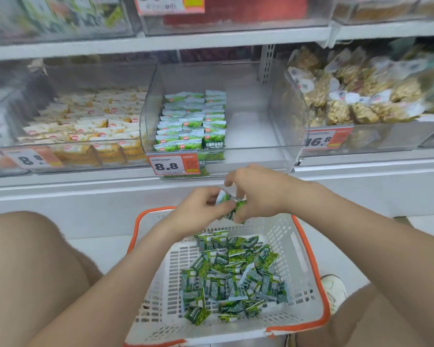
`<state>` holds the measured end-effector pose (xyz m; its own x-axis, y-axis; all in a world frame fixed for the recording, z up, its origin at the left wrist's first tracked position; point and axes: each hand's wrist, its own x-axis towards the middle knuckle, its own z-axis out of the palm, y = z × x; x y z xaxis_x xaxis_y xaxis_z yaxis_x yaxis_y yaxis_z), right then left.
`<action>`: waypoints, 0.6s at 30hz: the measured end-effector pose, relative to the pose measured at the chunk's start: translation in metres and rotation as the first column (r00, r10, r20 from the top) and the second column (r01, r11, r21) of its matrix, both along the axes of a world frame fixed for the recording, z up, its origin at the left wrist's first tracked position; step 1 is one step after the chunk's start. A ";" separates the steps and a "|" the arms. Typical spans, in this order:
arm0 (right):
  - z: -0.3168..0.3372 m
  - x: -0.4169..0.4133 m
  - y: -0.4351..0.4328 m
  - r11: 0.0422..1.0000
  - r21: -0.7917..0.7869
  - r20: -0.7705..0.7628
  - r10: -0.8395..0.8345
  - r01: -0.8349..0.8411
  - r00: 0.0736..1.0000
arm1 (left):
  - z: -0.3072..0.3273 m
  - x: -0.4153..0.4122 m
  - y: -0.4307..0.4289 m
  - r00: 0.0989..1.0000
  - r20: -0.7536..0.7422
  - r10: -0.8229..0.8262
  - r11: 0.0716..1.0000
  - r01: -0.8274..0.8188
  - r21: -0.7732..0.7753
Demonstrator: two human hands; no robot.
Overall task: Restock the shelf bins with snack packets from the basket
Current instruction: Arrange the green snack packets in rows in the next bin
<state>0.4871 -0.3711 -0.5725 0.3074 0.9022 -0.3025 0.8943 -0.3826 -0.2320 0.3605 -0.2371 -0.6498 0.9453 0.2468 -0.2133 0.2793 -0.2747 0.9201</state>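
Note:
A white basket with an orange rim (pixel 308 249) sits on the floor between my knees, holding several green snack packets (pixel 236 271). Above its far edge, my left hand (pixel 198 209) and my right hand (pixel 258 194) together pinch a small bunch of green packets (pixel 232 205). Straight ahead is a clear shelf bin (pixel 281 126) with neat rows of the same green packets (pixel 193 121) filling its left half. The bin's right half is bare.
A bin of yellow-white packets (pixel 85 126) lies to the left and a bin of bagged nut snacks (pixel 356 96) to the right. Price tags (pixel 173 165) hang on the bin fronts. A white shoe (pixel 333 289) is beside the basket.

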 end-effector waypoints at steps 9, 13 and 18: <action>0.028 0.013 0.000 0.819 0.261 -0.601 -0.276 0.511 0.750 | 0.083 0.001 0.016 0.976 0.175 0.131 0.990 -0.138 0.025; 0.035 0.009 0.002 0.800 0.208 -0.793 -0.198 0.562 0.576 | 0.088 0.004 0.028 0.959 0.203 0.198 0.980 -0.197 -0.028; 0.035 0.016 0.008 0.779 0.385 -0.660 -0.142 0.495 0.738 | 0.089 0.009 0.032 0.938 0.250 0.239 0.970 -0.243 -0.015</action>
